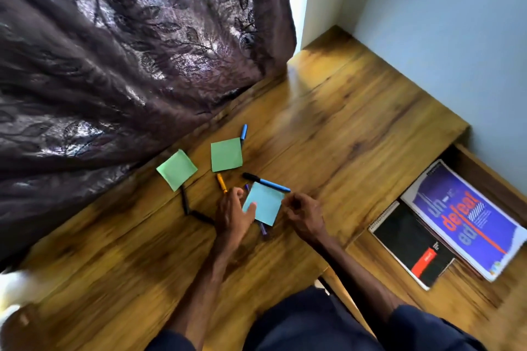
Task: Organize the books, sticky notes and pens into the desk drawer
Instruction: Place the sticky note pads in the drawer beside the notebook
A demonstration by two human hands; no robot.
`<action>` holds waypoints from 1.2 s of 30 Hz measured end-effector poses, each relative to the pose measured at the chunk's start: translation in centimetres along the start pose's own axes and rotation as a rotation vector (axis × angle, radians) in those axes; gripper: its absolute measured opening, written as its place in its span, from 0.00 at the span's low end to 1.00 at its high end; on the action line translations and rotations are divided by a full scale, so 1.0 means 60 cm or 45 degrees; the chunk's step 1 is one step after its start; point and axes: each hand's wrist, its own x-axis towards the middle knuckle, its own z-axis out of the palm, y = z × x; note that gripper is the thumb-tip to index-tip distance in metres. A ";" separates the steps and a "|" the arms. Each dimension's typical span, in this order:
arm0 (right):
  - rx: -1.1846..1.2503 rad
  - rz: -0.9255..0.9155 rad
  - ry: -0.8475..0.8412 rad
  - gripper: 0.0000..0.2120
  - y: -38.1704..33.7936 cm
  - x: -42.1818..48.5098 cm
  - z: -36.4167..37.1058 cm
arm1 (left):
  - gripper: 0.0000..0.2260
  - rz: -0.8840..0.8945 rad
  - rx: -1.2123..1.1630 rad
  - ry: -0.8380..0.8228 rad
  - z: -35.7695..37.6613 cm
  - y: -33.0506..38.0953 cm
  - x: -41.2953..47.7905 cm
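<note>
While both hands sit at blue sticky pad [265, 205] mid-desk [328, 122], blur hides grip. L hand [232, 215]: thumb on pad top, other fingers curled at its left corner; pinch or not, can't tell. R hand [303, 215]: fingers curled by pad's right corner, contact unclear. Purple pen [263, 229] mostly hidden under pad, only ends show. Blue pen [243, 131] partly behind green sticky pad [226, 154]. Open drawer [470, 308] at right: black spiral notebook [410, 248], blue book [467, 219], cover txt unreadable.

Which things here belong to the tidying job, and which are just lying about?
Job: blue note, green notes, orange pen, blue pen, marker, black pens, purple pen, books, drawer.
Lying about: curtain, white object.
</note>
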 end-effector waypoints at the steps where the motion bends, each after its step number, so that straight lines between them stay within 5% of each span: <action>1: -0.014 -0.009 -0.002 0.13 -0.002 -0.006 -0.004 | 0.22 -0.008 0.015 -0.043 0.007 0.000 0.005; 6: -0.052 -0.009 -0.026 0.14 0.003 -0.036 -0.022 | 0.40 -0.089 0.057 -0.209 0.021 0.023 0.027; 10: -0.040 0.037 0.000 0.16 0.007 -0.070 -0.034 | 0.28 -0.078 0.102 -0.114 -0.001 0.047 0.008; 14: 0.032 0.082 -0.003 0.05 -0.009 -0.096 -0.041 | 0.11 -0.003 0.038 0.025 -0.033 0.051 -0.018; 19: 0.184 0.261 0.024 0.20 -0.054 -0.110 -0.034 | 0.10 0.090 -0.468 -0.101 -0.077 0.059 -0.045; 23: 0.756 0.314 -0.190 0.14 -0.088 -0.106 -0.048 | 0.14 0.058 -0.660 -0.359 -0.105 0.064 -0.051; 32: 0.856 0.412 -0.140 0.12 -0.075 -0.079 -0.068 | 0.12 0.081 0.195 -0.077 -0.132 0.062 0.086; 36: 0.843 0.418 -0.147 0.12 -0.072 -0.068 -0.072 | 0.25 -0.134 0.343 0.024 -0.135 0.068 0.171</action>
